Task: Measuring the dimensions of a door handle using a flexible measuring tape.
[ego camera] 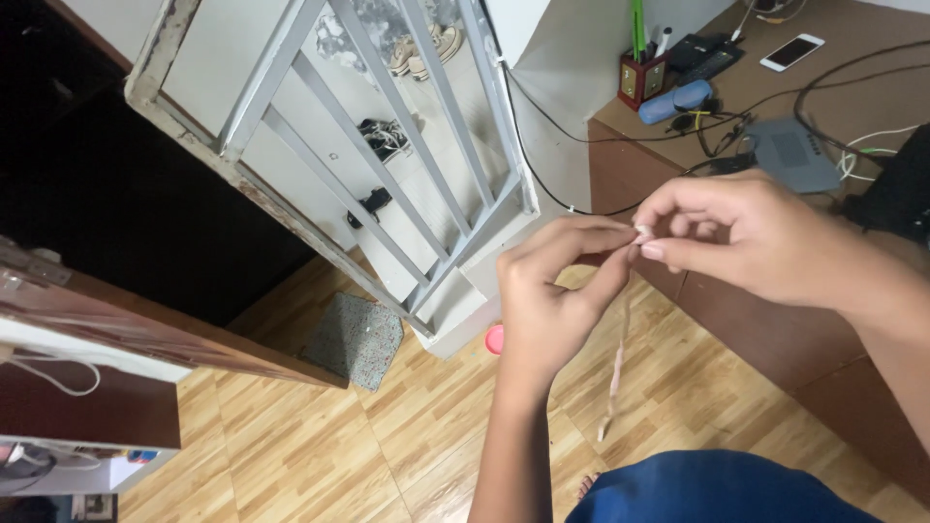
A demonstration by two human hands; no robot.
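Above the wood-plank floor [407,436], beside the brown surface's [852,87] near edge: right hand [765,237] and left hand [547,300] raised together, fingertips pinched on the top end of a thin pale strip [616,368], hanging straight down between them.

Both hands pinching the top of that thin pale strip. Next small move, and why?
Probably draw the right hand slightly away from the left hand to tension the strip. Both hands' fingertips pinch its top end at one spot, and the rest dangles loose toward the wooden floor, so there's no taut section to work on.
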